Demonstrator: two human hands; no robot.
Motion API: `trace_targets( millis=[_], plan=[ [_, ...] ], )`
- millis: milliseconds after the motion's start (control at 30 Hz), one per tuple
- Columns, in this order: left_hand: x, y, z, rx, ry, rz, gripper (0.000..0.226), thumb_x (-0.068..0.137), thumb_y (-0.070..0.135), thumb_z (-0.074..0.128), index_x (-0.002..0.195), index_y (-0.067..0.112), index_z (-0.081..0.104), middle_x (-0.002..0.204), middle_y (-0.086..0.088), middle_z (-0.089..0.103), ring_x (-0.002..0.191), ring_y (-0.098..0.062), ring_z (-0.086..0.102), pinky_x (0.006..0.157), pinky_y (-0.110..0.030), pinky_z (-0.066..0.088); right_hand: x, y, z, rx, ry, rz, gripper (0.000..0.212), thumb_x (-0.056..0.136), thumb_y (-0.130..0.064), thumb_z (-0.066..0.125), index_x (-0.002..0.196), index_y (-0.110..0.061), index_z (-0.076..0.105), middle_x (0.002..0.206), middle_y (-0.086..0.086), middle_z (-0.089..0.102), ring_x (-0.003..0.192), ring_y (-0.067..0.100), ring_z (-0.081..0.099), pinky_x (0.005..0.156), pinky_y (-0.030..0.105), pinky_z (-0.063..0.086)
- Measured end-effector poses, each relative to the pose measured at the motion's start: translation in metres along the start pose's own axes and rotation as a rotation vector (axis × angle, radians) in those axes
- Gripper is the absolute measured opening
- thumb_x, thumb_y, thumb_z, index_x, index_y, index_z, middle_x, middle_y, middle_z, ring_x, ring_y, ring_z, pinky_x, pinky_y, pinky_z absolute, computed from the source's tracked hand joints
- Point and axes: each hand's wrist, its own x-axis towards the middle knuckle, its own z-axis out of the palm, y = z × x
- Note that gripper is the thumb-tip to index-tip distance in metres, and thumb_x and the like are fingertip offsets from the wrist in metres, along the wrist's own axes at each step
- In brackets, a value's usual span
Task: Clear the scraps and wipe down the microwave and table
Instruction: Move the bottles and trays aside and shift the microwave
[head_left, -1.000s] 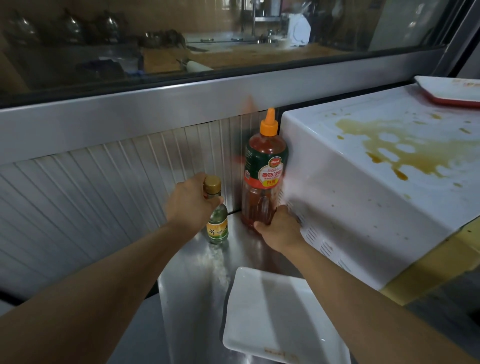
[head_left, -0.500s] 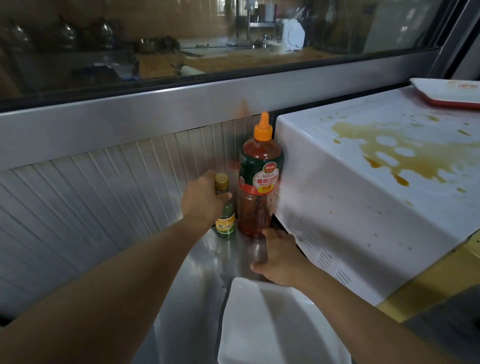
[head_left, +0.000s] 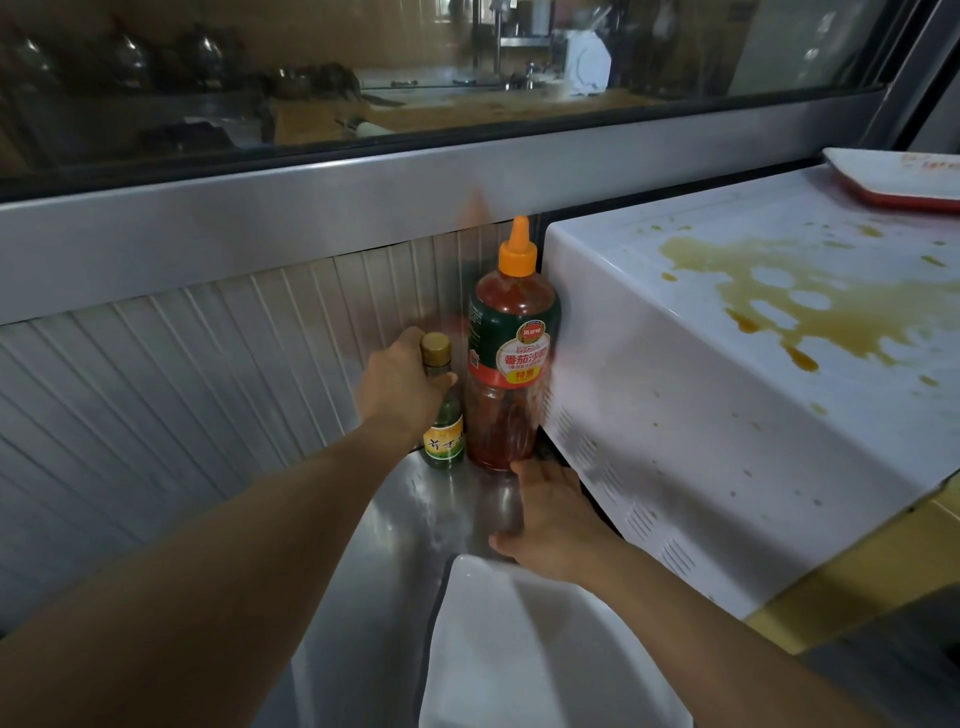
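Observation:
A white microwave (head_left: 675, 415) fills the right side, its top smeared with a brown spill (head_left: 789, 306). Against its left side stands a tall ketchup bottle (head_left: 511, 353) with an orange cap. A small green bottle (head_left: 444, 415) with a gold cap stands just left of it, and my left hand (head_left: 400, 384) is wrapped around its neck and shoulder. My right hand (head_left: 550, 519) lies flat and open on the steel table (head_left: 395, 545) just in front of the ketchup bottle, fingertips near its base. No cloth is in view.
A white rectangular plate (head_left: 519, 649) lies on the steel table below my right hand. A white tray with a red underside (head_left: 893, 179) sits on the microwave's far right. A ribbed metal wall and a steel ledge under a window close off the back.
My right hand has let go of the ketchup bottle and dropped flat to the table. My left hand has slid the small green bottle right, next to the ketchup bottle.

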Motion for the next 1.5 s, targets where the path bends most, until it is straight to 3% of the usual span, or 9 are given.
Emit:
trace_targets(
  millis=[333, 567, 733, 867, 1000, 1300, 1500],
  plan=[
    [-0.005, 0.0, -0.005, -0.013, -0.027, -0.053, 0.038, 0.075, 0.025, 0.078, 0.102, 0.011, 0.056, 0.096, -0.009, 0.066, 0.09, -0.027, 0.062, 0.079, -0.04, 0.053, -0.006, -0.003, -0.002, 0.025, -0.011, 0.004, 0.089, 0.075, -0.048, 0.07, 0.144, -0.02, 0.022, 0.149, 0.007, 0.027, 0.137, 0.029, 0.025, 0.112, 0.04, 0.03],
    [-0.029, -0.002, -0.027, 0.182, -0.215, -0.091, 0.063, 0.078, 0.028, 0.074, 0.13, 0.015, 0.041, 0.126, -0.01, 0.054, 0.116, -0.029, 0.052, 0.094, -0.044, 0.048, -0.023, -0.013, -0.011, -0.003, -0.005, 0.007, 0.085, 0.074, -0.05, 0.07, 0.141, -0.02, 0.028, 0.144, 0.008, 0.033, 0.132, 0.028, 0.03, 0.108, 0.038, 0.034],
    [-0.063, 0.009, -0.053, 0.388, -0.412, 0.006, 0.072, 0.079, 0.028, 0.072, 0.138, 0.015, 0.033, 0.137, -0.011, 0.041, 0.127, -0.029, 0.039, 0.102, -0.046, 0.041, -0.051, -0.032, -0.026, -0.049, 0.011, 0.004, 0.078, 0.077, -0.045, 0.068, 0.14, -0.019, 0.03, 0.14, 0.009, 0.036, 0.129, 0.03, 0.032, 0.106, 0.04, 0.036],
    [-0.092, 0.021, -0.082, 0.454, -0.449, 0.101, 0.069, 0.083, 0.029, 0.067, 0.14, 0.015, 0.031, 0.136, -0.01, 0.043, 0.127, -0.028, 0.039, 0.101, -0.042, 0.041, -0.083, -0.048, -0.039, -0.091, 0.056, -0.01, 0.071, 0.079, -0.039, 0.067, 0.137, -0.019, 0.033, 0.138, 0.007, 0.039, 0.128, 0.028, 0.033, 0.106, 0.035, 0.032],
    [-0.124, 0.037, -0.108, 0.516, -0.481, 0.166, 0.064, 0.084, 0.031, 0.066, 0.135, 0.012, 0.033, 0.13, -0.01, 0.046, 0.121, -0.027, 0.041, 0.097, -0.041, 0.044, -0.126, -0.059, -0.053, -0.099, 0.058, 0.02, 0.076, 0.083, -0.039, 0.067, 0.142, -0.014, 0.027, 0.146, 0.007, 0.031, 0.135, 0.028, 0.025, 0.109, 0.035, 0.028],
    [-0.185, 0.082, -0.119, 0.432, -0.564, 0.294, 0.056, 0.081, 0.032, 0.068, 0.127, 0.015, 0.039, 0.128, -0.008, 0.047, 0.118, -0.027, 0.044, 0.092, -0.04, 0.046, -0.225, -0.045, -0.078, -0.058, 0.098, 0.195, 0.083, 0.083, -0.038, 0.065, 0.146, -0.013, 0.018, 0.148, 0.008, 0.026, 0.138, 0.029, 0.02, 0.108, 0.037, 0.028],
    [-0.225, 0.121, -0.108, 0.357, -0.679, 0.435, 0.061, 0.082, 0.036, 0.068, 0.131, 0.016, 0.038, 0.127, -0.009, 0.048, 0.119, -0.028, 0.043, 0.093, -0.04, 0.046, -0.285, -0.017, -0.093, -0.042, 0.197, 0.314, 0.075, 0.077, -0.037, 0.069, 0.138, -0.01, 0.033, 0.138, 0.011, 0.039, 0.131, 0.031, 0.031, 0.108, 0.038, 0.03]
  ],
)
